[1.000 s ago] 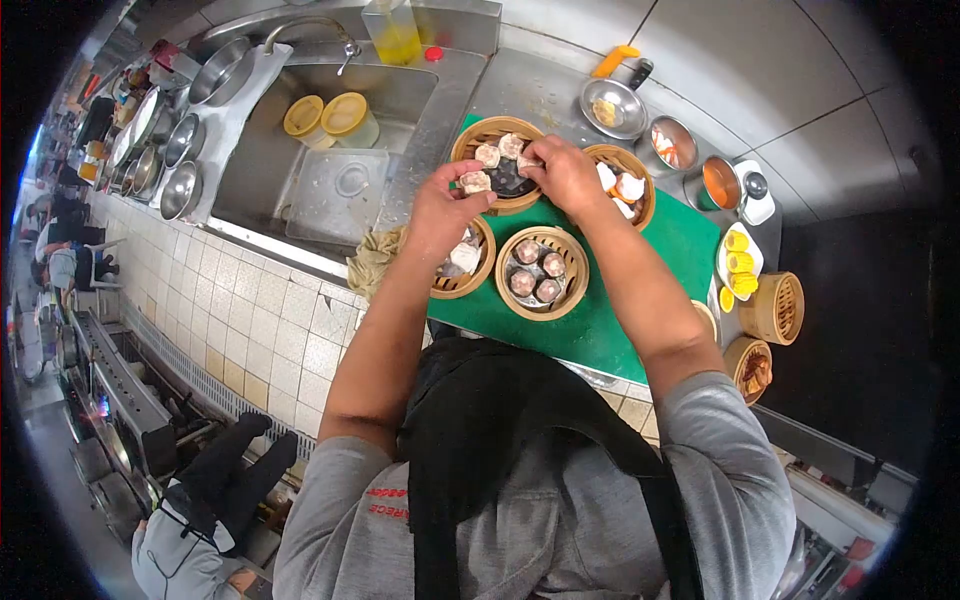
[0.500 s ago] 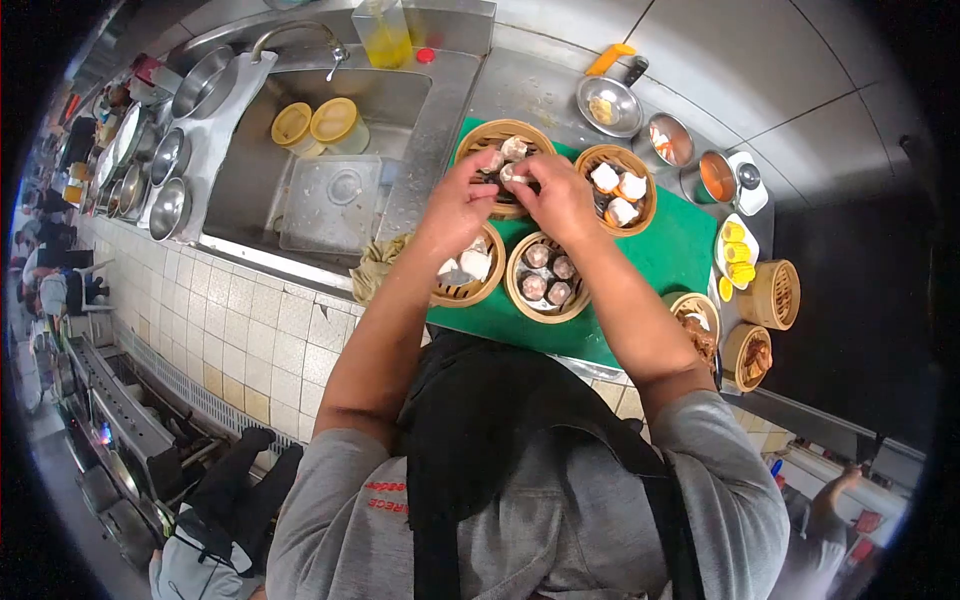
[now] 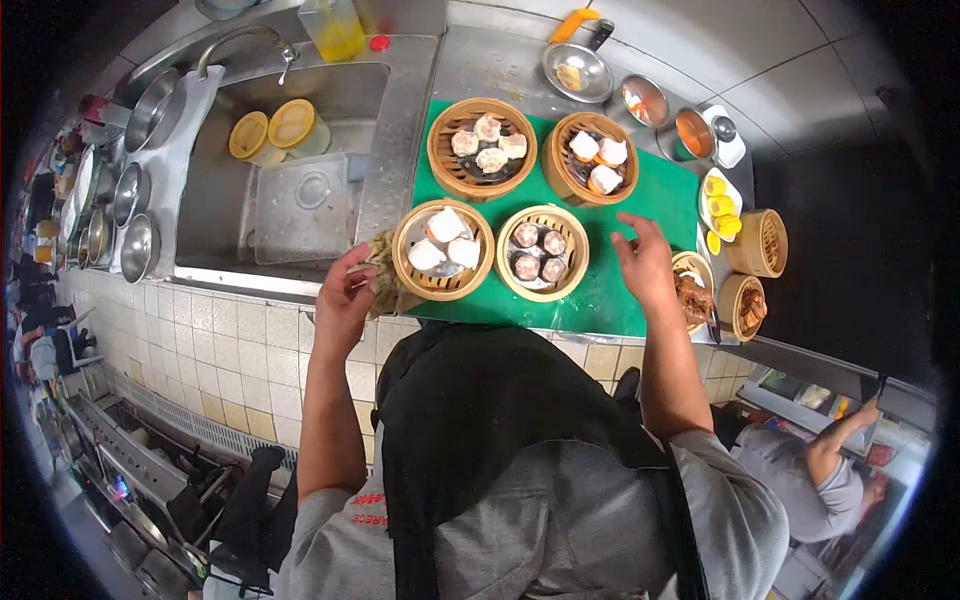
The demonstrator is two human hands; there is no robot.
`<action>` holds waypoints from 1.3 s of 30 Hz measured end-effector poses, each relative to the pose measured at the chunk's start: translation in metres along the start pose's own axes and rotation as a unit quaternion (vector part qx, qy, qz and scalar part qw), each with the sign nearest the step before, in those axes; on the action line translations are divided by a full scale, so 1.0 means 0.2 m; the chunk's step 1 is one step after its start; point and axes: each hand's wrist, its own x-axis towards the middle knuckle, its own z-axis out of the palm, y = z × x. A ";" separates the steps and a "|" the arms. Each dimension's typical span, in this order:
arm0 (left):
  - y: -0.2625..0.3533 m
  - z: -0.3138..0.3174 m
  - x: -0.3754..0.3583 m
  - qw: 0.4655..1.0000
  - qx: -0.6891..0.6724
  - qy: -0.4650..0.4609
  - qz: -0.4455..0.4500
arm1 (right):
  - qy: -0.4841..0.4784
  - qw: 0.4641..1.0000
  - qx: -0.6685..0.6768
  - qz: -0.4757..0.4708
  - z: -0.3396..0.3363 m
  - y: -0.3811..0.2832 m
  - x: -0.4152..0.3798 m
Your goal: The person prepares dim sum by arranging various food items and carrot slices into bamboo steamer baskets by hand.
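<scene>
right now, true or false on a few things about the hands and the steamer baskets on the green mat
1. Four bamboo baskets sit on the green mat. True.
2. The right hand holds a dumpling. False: it hovers open and empty over the mat.
3. The left hand is at the counter edge by a crumpled cloth. True.
4. The sink is right of the mat. False: it is on the left.
5. The near-right basket holds four dark-topped dumplings. True.

rag (image 3: pixel 381 278): partly hidden by left hand (image 3: pixel 345 295); bottle (image 3: pixel 332 25): top cut off
</scene>
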 end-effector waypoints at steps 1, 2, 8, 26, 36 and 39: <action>-0.01 0.00 0.02 1.000 0.001 -0.002 -0.002 | -0.001 1.000 0.000 0.003 0.01 0.02 0.00; 0.01 0.00 0.06 0.999 0.022 -0.030 -0.003 | 0.025 1.000 0.015 -0.004 0.02 0.00 0.04; 0.18 0.09 0.43 0.994 0.067 -0.042 0.082 | 0.083 0.996 0.003 -0.029 0.20 0.22 0.25; -0.04 0.14 0.03 0.956 0.192 -0.088 0.204 | 0.071 0.982 0.080 -0.158 0.13 -0.40 0.25; -0.05 0.12 0.11 0.943 0.177 -0.128 0.249 | 0.039 0.989 0.043 -0.139 0.37 -0.55 0.23; -0.09 0.11 0.13 0.937 0.185 -0.136 0.263 | 0.038 0.990 0.041 -0.128 0.38 -0.54 0.24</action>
